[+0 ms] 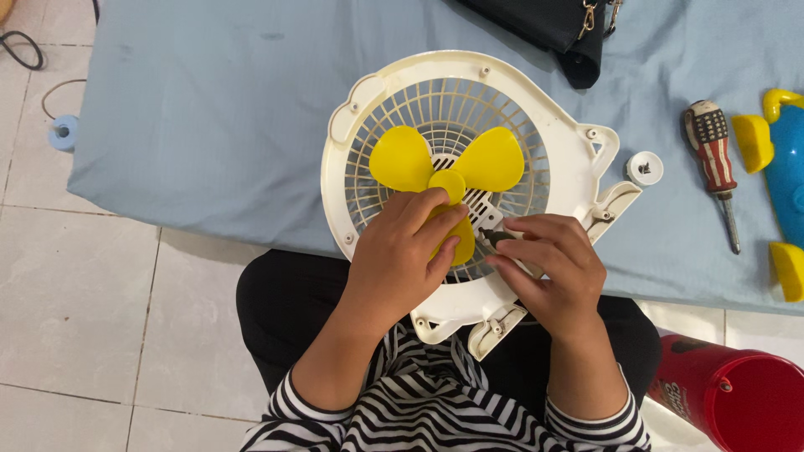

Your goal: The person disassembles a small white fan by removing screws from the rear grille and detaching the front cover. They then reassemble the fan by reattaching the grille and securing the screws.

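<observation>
A cream plastic fan housing with a round grille lies flat at the near edge of a blue-covered table. A yellow three-blade propeller sits at its centre. My left hand rests on the propeller, fingers over the hub and the near blade. My right hand pinches a small dark tool, its tip pointing at the grille just right of the hub.
A screwdriver with a patterned handle lies on the blue cloth at right, beside a small white cap and blue-and-yellow plastic parts. A black bag lies at the far edge. A red container stands on the tiled floor.
</observation>
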